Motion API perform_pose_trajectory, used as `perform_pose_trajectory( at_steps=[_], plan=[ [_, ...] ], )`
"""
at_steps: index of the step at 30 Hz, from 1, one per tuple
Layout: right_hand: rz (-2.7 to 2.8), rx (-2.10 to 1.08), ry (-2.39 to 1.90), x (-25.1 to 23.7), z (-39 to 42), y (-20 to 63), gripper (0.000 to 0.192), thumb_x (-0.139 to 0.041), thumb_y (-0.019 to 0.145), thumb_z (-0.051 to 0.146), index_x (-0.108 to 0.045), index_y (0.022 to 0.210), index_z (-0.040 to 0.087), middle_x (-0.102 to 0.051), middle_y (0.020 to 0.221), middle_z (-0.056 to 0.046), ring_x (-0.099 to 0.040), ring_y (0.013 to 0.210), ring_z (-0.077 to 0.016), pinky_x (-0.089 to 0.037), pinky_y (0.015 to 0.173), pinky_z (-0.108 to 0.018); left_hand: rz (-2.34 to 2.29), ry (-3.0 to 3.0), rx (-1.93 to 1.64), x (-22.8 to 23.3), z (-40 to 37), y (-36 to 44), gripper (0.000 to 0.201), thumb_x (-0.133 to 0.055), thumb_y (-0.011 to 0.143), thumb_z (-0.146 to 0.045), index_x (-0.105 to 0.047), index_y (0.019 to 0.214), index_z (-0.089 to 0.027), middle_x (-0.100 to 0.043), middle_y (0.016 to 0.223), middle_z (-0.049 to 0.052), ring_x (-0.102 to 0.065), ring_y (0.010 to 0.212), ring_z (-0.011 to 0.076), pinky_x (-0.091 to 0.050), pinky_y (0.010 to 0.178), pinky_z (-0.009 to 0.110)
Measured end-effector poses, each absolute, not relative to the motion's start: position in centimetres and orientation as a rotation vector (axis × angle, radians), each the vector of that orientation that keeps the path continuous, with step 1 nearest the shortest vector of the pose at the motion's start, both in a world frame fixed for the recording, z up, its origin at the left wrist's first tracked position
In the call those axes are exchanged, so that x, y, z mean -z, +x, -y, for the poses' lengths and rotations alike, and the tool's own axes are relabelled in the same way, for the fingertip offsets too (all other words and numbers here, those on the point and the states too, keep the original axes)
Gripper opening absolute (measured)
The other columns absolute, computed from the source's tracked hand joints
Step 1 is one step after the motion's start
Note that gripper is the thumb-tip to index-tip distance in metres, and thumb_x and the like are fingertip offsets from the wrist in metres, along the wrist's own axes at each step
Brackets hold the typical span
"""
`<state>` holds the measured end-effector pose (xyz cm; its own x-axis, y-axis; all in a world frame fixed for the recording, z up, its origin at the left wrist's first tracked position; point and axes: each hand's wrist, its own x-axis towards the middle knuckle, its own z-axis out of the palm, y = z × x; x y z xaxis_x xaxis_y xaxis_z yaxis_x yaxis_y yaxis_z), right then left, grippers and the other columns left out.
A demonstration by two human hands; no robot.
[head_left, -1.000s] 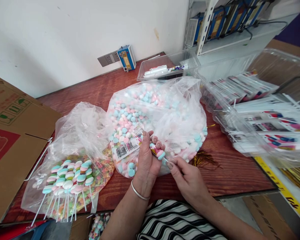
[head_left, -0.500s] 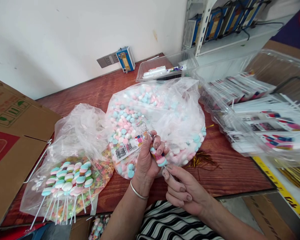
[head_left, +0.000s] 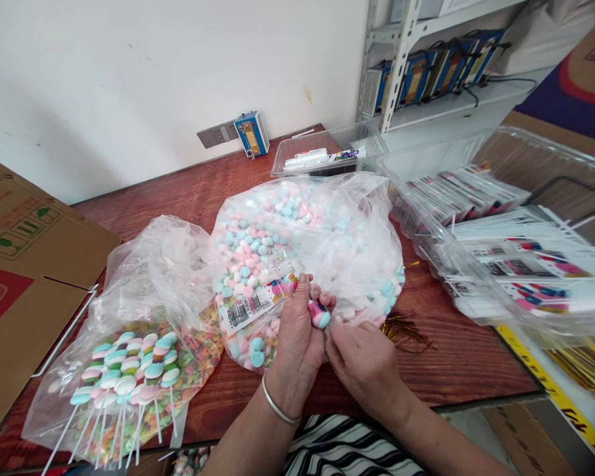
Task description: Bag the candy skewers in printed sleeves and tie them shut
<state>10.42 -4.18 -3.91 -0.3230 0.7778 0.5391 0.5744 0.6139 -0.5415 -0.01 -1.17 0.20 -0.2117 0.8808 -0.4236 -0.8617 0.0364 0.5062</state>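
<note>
My left hand [head_left: 297, 334] is closed around a small pink, white and blue candy piece [head_left: 320, 315] with a printed label [head_left: 258, 301] sticking out of its grip to the left. Right beside it, my right hand [head_left: 361, 360] pinches with its fingertips at the underside of the same piece. Both hands hover over the near edge of a big clear bag of pink, blue and white candies [head_left: 322, 238]. To the left lies a second clear bag [head_left: 163, 264] with finished candy lollipops on white sticks [head_left: 129, 370] resting on top of it.
A clear bin of printed packets [head_left: 500, 244] fills the right side. A smaller clear tray [head_left: 327, 149] stands at the back. Cardboard boxes [head_left: 24, 264] sit at the left. Gold twist ties [head_left: 401, 327] lie on the red wooden table [head_left: 178, 188]. Metal shelving [head_left: 426, 59] rises behind.
My right hand has moved up from below and closed in against my left hand at the candy piece. The view has tilted slightly upward.
</note>
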Motion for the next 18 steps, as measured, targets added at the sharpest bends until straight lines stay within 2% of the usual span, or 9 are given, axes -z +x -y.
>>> perform_pose_trajectory(
  at_steps=[2,3,5,7,9,11,15,18],
  plan=[
    [2.062,-0.266,-1.036,4.1,4.2,10.4,0.031,-0.048,0.094,0.018,-0.052,0.063,0.020,-0.049,0.055,0.001,-0.041,0.053,-0.0130,-0.029,0.058,-0.030,-0.814,0.024,-1.598,-0.1,1.4,0.1,0.016,-0.071,0.081,-0.023,-0.057,0.079,-0.015,-0.048,0.062,-0.006,-0.049,0.053,0.0061,-0.050,0.062,0.023],
    [2.040,-0.364,-1.043,4.2,4.1,10.5,0.030,-0.047,0.094,0.019,-0.052,0.065,0.020,-0.050,0.056,0.001,-0.042,0.054,-0.0130,-0.030,0.058,-0.029,-0.808,0.018,-1.590,-0.1,1.5,0.0,0.015,-0.070,0.082,-0.024,-0.059,0.081,-0.015,-0.049,0.063,-0.005,-0.051,0.055,0.0068,-0.051,0.065,0.024],
    [1.906,-0.765,-1.058,4.3,3.9,10.7,0.029,-0.044,0.096,0.025,-0.051,0.068,0.019,-0.049,0.060,0.002,-0.042,0.055,-0.0125,-0.032,0.055,-0.027,-0.764,0.029,-1.582,-0.1,1.6,-0.5,0.016,-0.069,0.083,-0.027,-0.062,0.088,-0.015,-0.054,0.069,-0.003,-0.057,0.063,0.0090,-0.053,0.074,0.028],
    [1.637,-1.291,-1.025,4.2,3.7,10.8,0.031,-0.043,0.097,0.035,-0.052,0.072,0.019,-0.043,0.057,0.005,-0.037,0.050,-0.0105,-0.029,0.048,-0.024,-0.709,0.086,-1.585,-0.2,1.6,-1.1,0.017,-0.069,0.083,-0.027,-0.063,0.094,-0.014,-0.058,0.076,-0.001,-0.061,0.072,0.0105,-0.053,0.081,0.030],
    [1.294,-1.711,-0.949,4.0,3.7,10.8,0.033,-0.046,0.096,0.044,-0.055,0.077,0.018,-0.034,0.051,0.009,-0.027,0.043,-0.0080,-0.022,0.042,-0.022,-0.681,0.158,-1.585,-0.2,1.6,-1.6,0.019,-0.068,0.084,-0.024,-0.063,0.099,-0.014,-0.059,0.078,-0.001,-0.061,0.074,0.0105,-0.053,0.082,0.029],
    [1.016,-1.962,-0.854,3.7,3.9,10.7,0.034,-0.052,0.093,0.047,-0.057,0.079,0.017,-0.028,0.045,0.012,-0.018,0.039,-0.0058,-0.017,0.040,-0.021,-0.684,0.214,-1.584,-0.2,1.6,-2.0,0.023,-0.068,0.084,-0.023,-0.063,0.104,-0.015,-0.058,0.076,-0.002,-0.060,0.070,0.0095,-0.053,0.077,0.027],
    [0.833,-2.159,-0.731,3.5,4.4,10.4,0.034,-0.057,0.091,0.048,-0.058,0.078,0.017,-0.024,0.042,0.014,-0.012,0.037,-0.0046,-0.022,0.039,-0.021,-0.701,0.206,-1.613,-0.2,1.2,-2.4,0.022,-0.066,0.087,-0.027,-0.061,0.104,-0.015,-0.048,0.064,-0.007,-0.048,0.049,0.0041,-0.049,0.054,0.019],
    [1.085,-1.982,-0.829,3.8,4.5,10.6,0.037,-0.052,0.092,0.051,-0.056,0.077,0.018,-0.029,0.046,0.012,-0.019,0.040,-0.0065,-0.020,0.041,-0.021,-0.677,0.000,-1.560,-0.5,0.9,-2.6,0.018,-0.062,0.089,-0.030,-0.059,0.095,-0.013,-0.043,0.061,-0.008,-0.041,0.044,0.0009,-0.042,0.047,0.014]
  ],
)
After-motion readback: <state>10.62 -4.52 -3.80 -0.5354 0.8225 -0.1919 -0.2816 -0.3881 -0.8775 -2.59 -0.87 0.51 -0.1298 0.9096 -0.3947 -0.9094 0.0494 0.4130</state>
